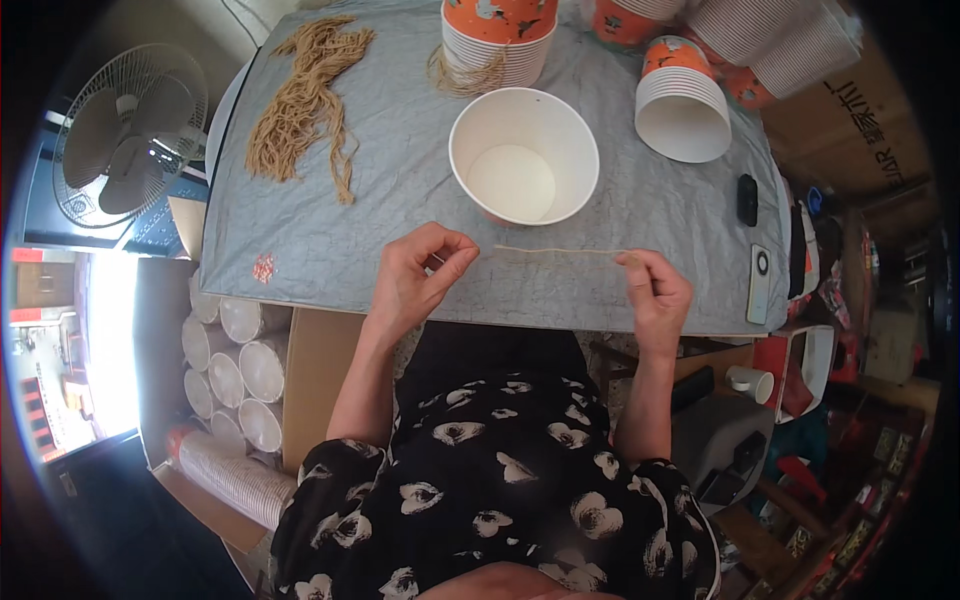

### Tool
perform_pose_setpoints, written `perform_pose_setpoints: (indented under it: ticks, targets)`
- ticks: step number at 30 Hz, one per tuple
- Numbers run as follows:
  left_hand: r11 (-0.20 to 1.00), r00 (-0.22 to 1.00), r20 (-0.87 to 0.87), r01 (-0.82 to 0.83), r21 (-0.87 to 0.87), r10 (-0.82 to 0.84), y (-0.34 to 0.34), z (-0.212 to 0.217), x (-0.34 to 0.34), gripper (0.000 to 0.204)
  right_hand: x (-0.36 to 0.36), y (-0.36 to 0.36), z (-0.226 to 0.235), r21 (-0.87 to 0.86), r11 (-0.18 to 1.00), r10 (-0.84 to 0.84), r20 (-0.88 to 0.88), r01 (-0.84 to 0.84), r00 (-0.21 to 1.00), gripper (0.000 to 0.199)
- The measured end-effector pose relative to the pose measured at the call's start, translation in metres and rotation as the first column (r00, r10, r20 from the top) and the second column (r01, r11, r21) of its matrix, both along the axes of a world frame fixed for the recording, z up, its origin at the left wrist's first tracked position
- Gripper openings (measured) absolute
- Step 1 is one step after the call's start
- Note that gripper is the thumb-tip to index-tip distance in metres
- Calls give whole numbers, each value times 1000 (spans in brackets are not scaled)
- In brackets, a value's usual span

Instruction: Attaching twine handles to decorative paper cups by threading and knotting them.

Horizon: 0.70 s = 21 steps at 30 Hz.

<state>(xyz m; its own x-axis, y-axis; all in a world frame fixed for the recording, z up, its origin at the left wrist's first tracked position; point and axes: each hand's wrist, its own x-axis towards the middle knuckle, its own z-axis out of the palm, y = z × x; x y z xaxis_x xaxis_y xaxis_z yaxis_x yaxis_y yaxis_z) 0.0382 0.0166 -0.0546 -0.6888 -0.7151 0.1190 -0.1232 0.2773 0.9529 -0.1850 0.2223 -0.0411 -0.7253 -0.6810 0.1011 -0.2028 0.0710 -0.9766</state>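
Note:
My right hand pinches one end of a thin tan paper string between thumb and fingertips. The string stretches leftward, nearly level, above the grey-covered table. Its left end shows just short of my left hand, whose thumb and forefinger meet in a pinch; anything between those tips is too small to make out. Beyond the string, a white paper bucket stands with its mouth toward me, its inside bare. A loose bundle of the same tan strings lies at the far left of the table.
Behind the bucket rises a stack of orange-and-white buckets with strings around it. More nested buckets lie at the right, near a black device and a pale remote. A fan and a carton of wrapped cup stacks are at left.

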Motion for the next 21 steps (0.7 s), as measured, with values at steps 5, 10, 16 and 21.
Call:
perform_pose_setpoints:
  ticks: [5,10,16,21]
  targets:
    - [999,998,-35,44,-15,-45,4,3,-1,9,-4,2,2,18,999,47,0,-47,999,14]
    - [947,981,-111,181,267,-157,31,11,-14,30,7,-2,10,94,972,225,-80,-217,971,11]
    - [885,925,-159,378,274,-346,52,17,-35,32,24,-12,31,154,854,518,-162,-497,840,8]
    - [943,958,-152,269,195,-242,35,10,-19,11,3,-2,38,150,954,296,-298,-261,908,9]
